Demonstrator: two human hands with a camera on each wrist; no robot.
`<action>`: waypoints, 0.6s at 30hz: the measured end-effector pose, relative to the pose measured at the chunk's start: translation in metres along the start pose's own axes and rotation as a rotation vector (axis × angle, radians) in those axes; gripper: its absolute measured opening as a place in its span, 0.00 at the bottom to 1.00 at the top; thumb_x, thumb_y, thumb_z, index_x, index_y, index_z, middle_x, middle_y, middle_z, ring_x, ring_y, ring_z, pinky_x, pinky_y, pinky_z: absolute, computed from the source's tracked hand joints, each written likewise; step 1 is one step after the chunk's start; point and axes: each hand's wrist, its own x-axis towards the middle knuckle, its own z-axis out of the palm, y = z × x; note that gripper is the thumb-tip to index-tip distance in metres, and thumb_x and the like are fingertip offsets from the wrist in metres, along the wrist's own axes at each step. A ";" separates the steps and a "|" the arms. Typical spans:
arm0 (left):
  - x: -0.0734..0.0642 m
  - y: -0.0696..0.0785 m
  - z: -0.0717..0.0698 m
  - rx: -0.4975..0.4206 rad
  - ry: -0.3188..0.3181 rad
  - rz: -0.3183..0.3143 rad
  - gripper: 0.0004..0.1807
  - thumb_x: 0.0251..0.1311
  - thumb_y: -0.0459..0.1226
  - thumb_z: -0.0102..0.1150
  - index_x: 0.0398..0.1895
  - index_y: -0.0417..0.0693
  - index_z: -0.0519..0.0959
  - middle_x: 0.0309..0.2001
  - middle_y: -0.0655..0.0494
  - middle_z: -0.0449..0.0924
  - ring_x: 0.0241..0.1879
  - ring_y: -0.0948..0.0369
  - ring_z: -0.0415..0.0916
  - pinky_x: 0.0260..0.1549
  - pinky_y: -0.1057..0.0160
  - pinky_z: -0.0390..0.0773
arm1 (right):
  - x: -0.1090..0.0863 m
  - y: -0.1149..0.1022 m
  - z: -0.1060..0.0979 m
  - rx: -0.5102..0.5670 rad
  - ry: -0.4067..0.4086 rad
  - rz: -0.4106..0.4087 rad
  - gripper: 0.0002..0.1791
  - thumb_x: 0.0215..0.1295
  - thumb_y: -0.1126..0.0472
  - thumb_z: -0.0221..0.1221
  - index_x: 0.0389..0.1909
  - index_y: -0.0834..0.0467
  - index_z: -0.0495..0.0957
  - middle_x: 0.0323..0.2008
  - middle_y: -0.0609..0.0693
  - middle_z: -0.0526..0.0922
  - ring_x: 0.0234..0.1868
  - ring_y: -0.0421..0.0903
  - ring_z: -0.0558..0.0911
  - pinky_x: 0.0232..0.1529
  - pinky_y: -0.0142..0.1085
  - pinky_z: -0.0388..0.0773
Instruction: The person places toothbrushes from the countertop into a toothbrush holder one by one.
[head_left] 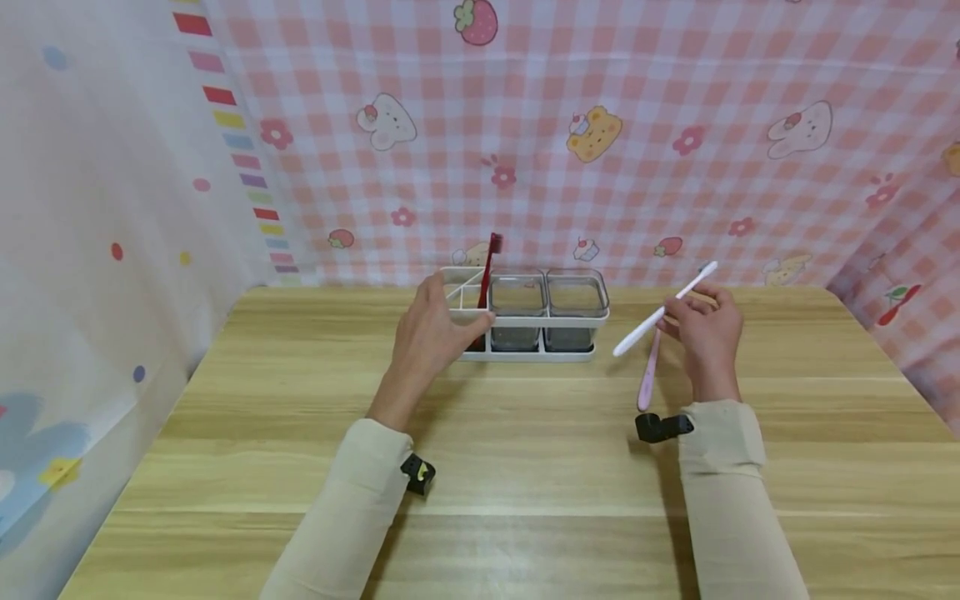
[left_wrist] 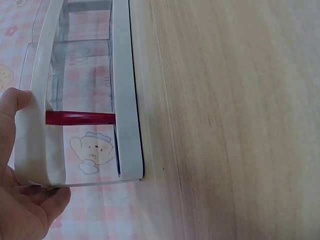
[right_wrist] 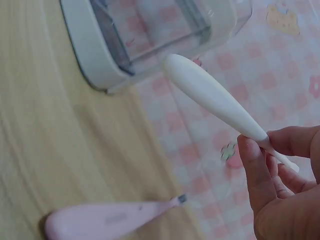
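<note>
A white toothbrush holder (head_left: 540,357) stands near the back of the table. My left hand (head_left: 431,333) grips its left end, thumb on the front of the upper rim. In the holder's left section a red toothbrush (head_left: 486,275) leans with its bristles up; the left wrist view shows its red handle (left_wrist: 80,118) between the rails. My right hand (head_left: 703,329) pinches a white toothbrush (head_left: 645,329) by its neck, raised above the table to the right of the holder. Its thick handle end (right_wrist: 200,90) points toward the holder. Below lies a pink toothbrush (head_left: 649,375) on the table.
Two clear cups (head_left: 517,293) sit side by side in the holder's middle and right places. The wooden table (head_left: 525,467) meets a pink checked cloth (head_left: 637,192) behind it. A white patterned cloth (head_left: 135,250) hangs at the left.
</note>
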 end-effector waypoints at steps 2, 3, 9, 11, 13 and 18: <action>0.000 0.000 0.000 0.000 0.004 0.004 0.57 0.58 0.62 0.64 0.79 0.40 0.51 0.76 0.41 0.57 0.65 0.41 0.68 0.63 0.42 0.68 | -0.002 -0.002 0.005 0.003 -0.017 -0.038 0.19 0.62 0.77 0.62 0.47 0.58 0.69 0.31 0.51 0.76 0.27 0.41 0.84 0.27 0.32 0.83; 0.000 0.000 -0.001 0.000 0.005 0.006 0.56 0.57 0.62 0.64 0.79 0.40 0.52 0.75 0.41 0.58 0.65 0.41 0.68 0.63 0.42 0.68 | -0.004 -0.004 0.007 0.004 -0.024 -0.053 0.18 0.62 0.77 0.62 0.47 0.58 0.69 0.31 0.51 0.76 0.28 0.41 0.84 0.26 0.32 0.83; 0.000 0.000 -0.001 0.003 0.007 0.009 0.56 0.58 0.62 0.64 0.79 0.40 0.52 0.75 0.41 0.59 0.64 0.42 0.69 0.62 0.43 0.70 | -0.012 -0.016 0.020 0.024 -0.051 -0.100 0.18 0.63 0.74 0.64 0.48 0.59 0.69 0.34 0.52 0.74 0.29 0.41 0.82 0.25 0.31 0.82; 0.000 0.000 -0.002 0.007 0.007 0.009 0.56 0.58 0.62 0.64 0.79 0.40 0.52 0.75 0.41 0.59 0.64 0.42 0.69 0.62 0.43 0.70 | -0.015 -0.020 0.024 0.026 -0.060 -0.106 0.20 0.64 0.73 0.63 0.51 0.59 0.67 0.36 0.52 0.73 0.30 0.41 0.82 0.26 0.30 0.82; 0.000 0.000 -0.002 0.010 0.006 0.009 0.56 0.58 0.62 0.64 0.79 0.39 0.52 0.75 0.41 0.59 0.64 0.41 0.68 0.62 0.43 0.69 | -0.016 -0.024 0.028 0.034 -0.069 -0.112 0.21 0.65 0.74 0.62 0.53 0.59 0.66 0.38 0.53 0.72 0.31 0.41 0.81 0.27 0.31 0.83; -0.001 -0.001 -0.001 0.012 0.005 0.012 0.56 0.58 0.62 0.64 0.79 0.39 0.52 0.75 0.41 0.59 0.64 0.41 0.68 0.62 0.42 0.69 | -0.022 -0.032 0.036 0.049 -0.084 -0.157 0.19 0.65 0.75 0.60 0.49 0.56 0.66 0.38 0.53 0.71 0.32 0.42 0.81 0.28 0.31 0.83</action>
